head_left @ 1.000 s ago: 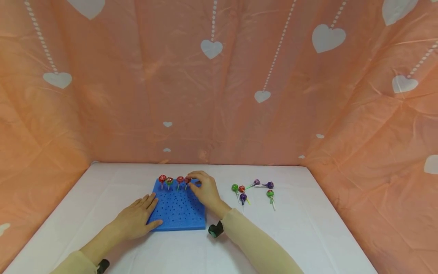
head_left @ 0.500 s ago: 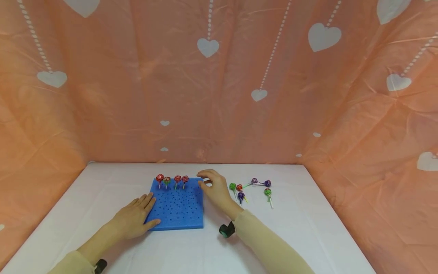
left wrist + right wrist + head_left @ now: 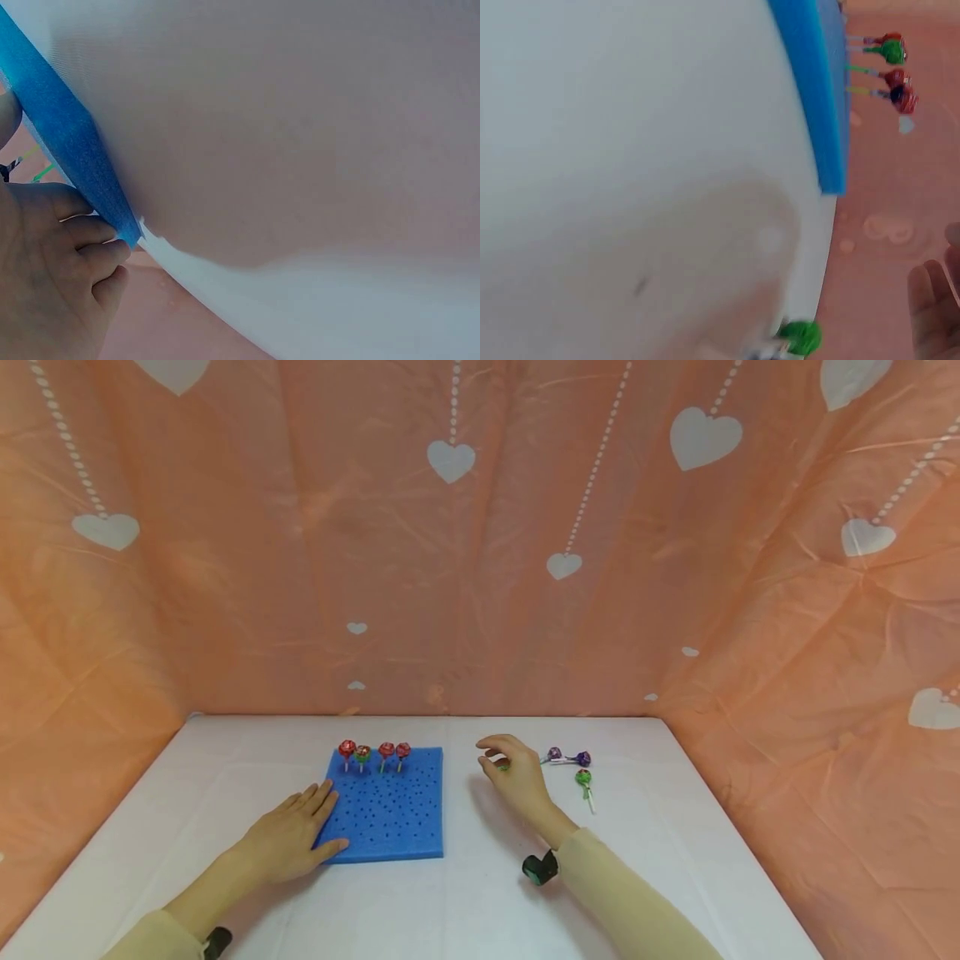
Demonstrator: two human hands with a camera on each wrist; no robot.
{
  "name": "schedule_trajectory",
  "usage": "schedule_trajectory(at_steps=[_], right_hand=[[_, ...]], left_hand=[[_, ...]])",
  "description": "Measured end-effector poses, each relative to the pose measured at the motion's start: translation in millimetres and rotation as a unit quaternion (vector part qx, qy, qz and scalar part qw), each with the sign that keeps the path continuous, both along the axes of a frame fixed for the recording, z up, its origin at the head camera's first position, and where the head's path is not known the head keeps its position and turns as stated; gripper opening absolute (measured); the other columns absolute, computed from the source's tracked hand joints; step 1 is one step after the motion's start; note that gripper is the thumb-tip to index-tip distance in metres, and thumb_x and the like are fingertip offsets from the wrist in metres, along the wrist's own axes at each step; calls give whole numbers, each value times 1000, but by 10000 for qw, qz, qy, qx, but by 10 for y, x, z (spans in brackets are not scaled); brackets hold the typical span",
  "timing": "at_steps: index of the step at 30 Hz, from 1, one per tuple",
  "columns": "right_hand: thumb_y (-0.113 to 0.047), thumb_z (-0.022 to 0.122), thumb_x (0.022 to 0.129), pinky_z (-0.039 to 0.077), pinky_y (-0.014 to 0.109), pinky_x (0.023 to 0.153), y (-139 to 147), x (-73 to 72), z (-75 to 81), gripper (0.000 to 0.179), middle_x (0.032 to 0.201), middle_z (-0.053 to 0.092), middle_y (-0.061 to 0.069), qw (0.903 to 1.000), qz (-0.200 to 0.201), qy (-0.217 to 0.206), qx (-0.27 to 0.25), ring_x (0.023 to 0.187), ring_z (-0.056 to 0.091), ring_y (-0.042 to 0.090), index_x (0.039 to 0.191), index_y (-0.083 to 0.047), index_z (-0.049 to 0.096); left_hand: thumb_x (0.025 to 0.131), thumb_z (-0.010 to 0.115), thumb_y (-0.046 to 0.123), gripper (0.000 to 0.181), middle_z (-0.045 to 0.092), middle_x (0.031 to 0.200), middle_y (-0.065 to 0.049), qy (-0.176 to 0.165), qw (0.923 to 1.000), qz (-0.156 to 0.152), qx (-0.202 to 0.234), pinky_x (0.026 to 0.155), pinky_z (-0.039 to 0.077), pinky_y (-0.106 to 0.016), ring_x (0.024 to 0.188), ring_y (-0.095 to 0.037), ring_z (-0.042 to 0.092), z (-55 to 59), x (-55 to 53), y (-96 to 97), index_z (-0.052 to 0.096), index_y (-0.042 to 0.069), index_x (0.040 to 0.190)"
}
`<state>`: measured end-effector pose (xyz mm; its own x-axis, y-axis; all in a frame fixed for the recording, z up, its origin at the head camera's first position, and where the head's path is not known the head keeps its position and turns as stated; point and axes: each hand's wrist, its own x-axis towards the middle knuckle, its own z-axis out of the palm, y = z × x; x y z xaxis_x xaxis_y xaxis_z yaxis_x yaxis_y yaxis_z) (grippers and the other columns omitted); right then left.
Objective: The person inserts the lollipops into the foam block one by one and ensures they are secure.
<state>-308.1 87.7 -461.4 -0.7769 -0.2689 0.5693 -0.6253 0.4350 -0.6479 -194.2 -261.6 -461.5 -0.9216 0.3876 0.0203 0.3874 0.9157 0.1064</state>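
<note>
On a white table [image 3: 480,902], a person's left hand [image 3: 288,839] rests flat on the left edge of a blue board [image 3: 390,842] dotted with holes. Four lollipops [image 3: 386,750], mostly red, stand upright in a row near its far edge. Farther right, the right hand [image 3: 521,777], fingers curved, mostly hides a green lollipop [image 3: 505,767]; beside it lie two purple lollipops [image 3: 583,759] and another green lollipop [image 3: 583,777]. Peach cloth [image 3: 240,568] with white hearts hangs behind
</note>
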Motion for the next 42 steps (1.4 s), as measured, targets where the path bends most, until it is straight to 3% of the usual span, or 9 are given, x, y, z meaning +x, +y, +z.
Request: schedule_trajectory(at_steps=[8, 18, 23, 30, 42], right_hand=[[5, 77, 89, 62, 28, 75, 317, 49, -48, 23, 112, 74, 8, 9987, -392, -292, 127, 89, 72, 22, 111, -3, 77], [-1, 76, 92, 58, 26, 72, 648, 86, -139, 20, 108, 74, 7, 9900, -825, -689, 913, 87, 70, 18, 112, -6, 77], [-2, 77, 90, 57, 27, 70, 714, 94, -153, 21, 108, 73, 9, 9838, -705, -635, 1519, 83, 68, 16, 111, -4, 77], [-11, 78, 93, 57, 33, 73, 717, 110, -151, 18, 101, 68, 1, 9652, -665, -647, 2444, 81, 62, 11, 111, -8, 76], [-10, 79, 93, 57, 30, 75, 720, 43, -150, 15, 110, 69, 3, 9602, -463, -811, 2634, 85, 61, 11, 108, -9, 77]], left_hand=[[100, 61, 55, 85, 40, 155, -38, 24, 10000, -12, -12, 114, 37, -66, 142, -57, 40, -17, -8, -6, 48, -15, 145], [99, 61, 54, 84, 41, 154, -38, 15, 10000, 1, 8, 114, 37, -66, 142, -57, 40, -3, -1, 1, 49, -16, 145], [100, 61, 55, 84, 41, 154, -38, 14, 10000, -7, 29, 114, 37, -67, 142, -57, 40, -2, -1, -4, 49, -16, 145], [100, 61, 54, 84, 40, 155, -38, -52, 10000, 8, 47, 114, 36, -67, 142, -57, 39, 4, 7, 6, 48, -16, 145], [100, 61, 56, 85, 39, 155, -37, -67, 10000, 51, 17, 115, 36, -66, 144, -56, 38, -10, 5, 5, 48, -15, 146]])
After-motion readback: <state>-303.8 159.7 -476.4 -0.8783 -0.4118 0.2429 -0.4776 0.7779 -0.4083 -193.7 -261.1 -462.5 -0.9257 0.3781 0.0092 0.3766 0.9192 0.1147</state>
